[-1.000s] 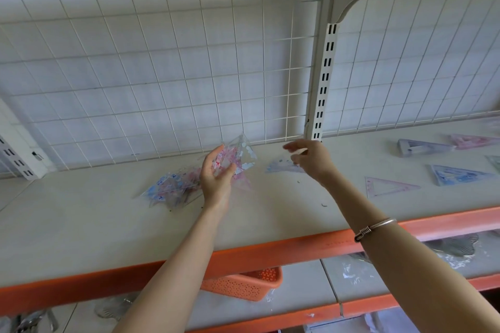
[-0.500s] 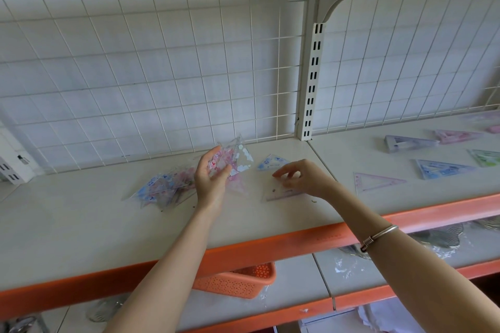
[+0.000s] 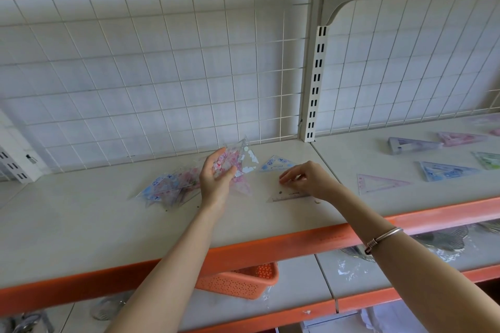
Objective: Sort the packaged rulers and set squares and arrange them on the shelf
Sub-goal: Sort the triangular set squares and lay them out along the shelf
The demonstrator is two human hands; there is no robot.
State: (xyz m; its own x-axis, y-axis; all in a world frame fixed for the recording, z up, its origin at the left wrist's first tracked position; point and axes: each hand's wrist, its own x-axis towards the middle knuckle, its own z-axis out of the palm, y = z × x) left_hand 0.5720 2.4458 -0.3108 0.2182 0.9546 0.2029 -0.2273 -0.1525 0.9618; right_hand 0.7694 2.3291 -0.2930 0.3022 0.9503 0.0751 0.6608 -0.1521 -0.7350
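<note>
Gripping blurred-print set squares (image 3: 239, 161), the left hand (image 3: 216, 182) hovers.

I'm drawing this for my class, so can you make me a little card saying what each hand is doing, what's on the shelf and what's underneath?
Left hand: holds a bunch of packaged set squares up off the shelf
Right hand: fingertips on a clear set square lying flat; grip unclear
Loose pile: more packaged set squares, left of the left hand
Laid out on the right: pink set square, blue set square, purple set square, spaced apart
Lower shelf: orange basket
</note>
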